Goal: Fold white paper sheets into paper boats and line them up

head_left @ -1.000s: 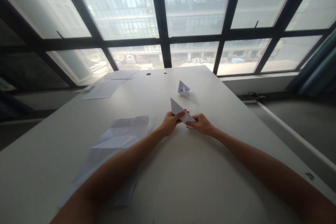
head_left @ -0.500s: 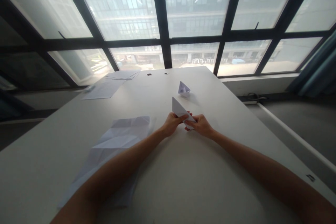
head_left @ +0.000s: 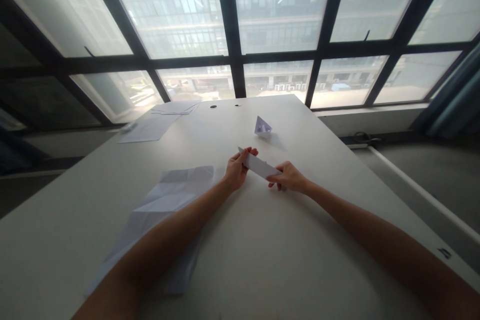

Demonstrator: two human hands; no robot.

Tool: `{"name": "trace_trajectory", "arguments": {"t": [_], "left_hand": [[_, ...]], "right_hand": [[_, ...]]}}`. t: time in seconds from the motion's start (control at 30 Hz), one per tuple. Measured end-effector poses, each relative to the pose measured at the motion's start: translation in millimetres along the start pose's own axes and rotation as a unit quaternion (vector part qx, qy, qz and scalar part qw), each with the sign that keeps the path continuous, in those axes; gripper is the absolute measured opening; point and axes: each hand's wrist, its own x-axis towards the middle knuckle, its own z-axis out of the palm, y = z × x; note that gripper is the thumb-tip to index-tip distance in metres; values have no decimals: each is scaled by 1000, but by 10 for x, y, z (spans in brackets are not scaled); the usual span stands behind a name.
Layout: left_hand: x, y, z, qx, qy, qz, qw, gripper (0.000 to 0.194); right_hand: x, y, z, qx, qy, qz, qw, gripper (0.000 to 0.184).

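A folded piece of white paper (head_left: 259, 166) is held between my two hands above the table, its long narrow side facing me. My left hand (head_left: 237, 167) grips its upper left end, thumb in front and fingers behind. At the lower right end, my right hand (head_left: 288, 178) pinches the paper with the thumb on the near face. Just beyond stands a small folded paper boat (head_left: 263, 127), apart from both hands. Under my left forearm lies a creased white sheet (head_left: 168, 195), partly hidden by the arm.
More white sheets (head_left: 150, 127) lie at the table's far left. The white table (head_left: 281, 260) reaches to large windows (head_left: 277, 10), with two small dark spots near its far edge. A blue curtain (head_left: 446, 100) hangs at the right.
My left hand has moved left and slightly up, away from my right hand, to the paper's far end. The paper has turned from a triangular face to a narrow strip.
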Motion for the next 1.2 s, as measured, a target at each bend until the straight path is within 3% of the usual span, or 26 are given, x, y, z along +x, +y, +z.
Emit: {"name": "trace_trajectory", "arguments": {"t": [0.13,0.33,0.43,0.57,0.7,0.87,0.97,1.03,1.2], "left_hand": [[20,8,-11,-1,1,7,1000,34],[-77,-41,15,88,-122,-81,985,43],[-99,-75,32,97,-97,-66,988,38],[-39,-77,21,36,-22,-21,999,33],[37,-34,-11,-13,16,4,1000,28],[7,-46,-3,24,-9,-11,1000,32],[-56,-83,20,78,-39,-31,996,37],[-95,-96,29,109,-59,-38,992,39],[-95,-62,21,120,-89,-38,988,39]], "right_hand": [[15,38,-97,23,7,26,999,27],[17,55,-120,39,13,2,999,33],[14,27,-96,30,27,-7,999,31],[21,30,-113,39,44,-11,998,34],[42,85,-186,66,43,-19,997,33],[77,115,-217,158,84,-36,983,42],[74,107,-192,206,90,-35,974,59],[61,99,-175,178,69,-42,981,61],[57,106,-155,35,64,-72,995,39]]}}
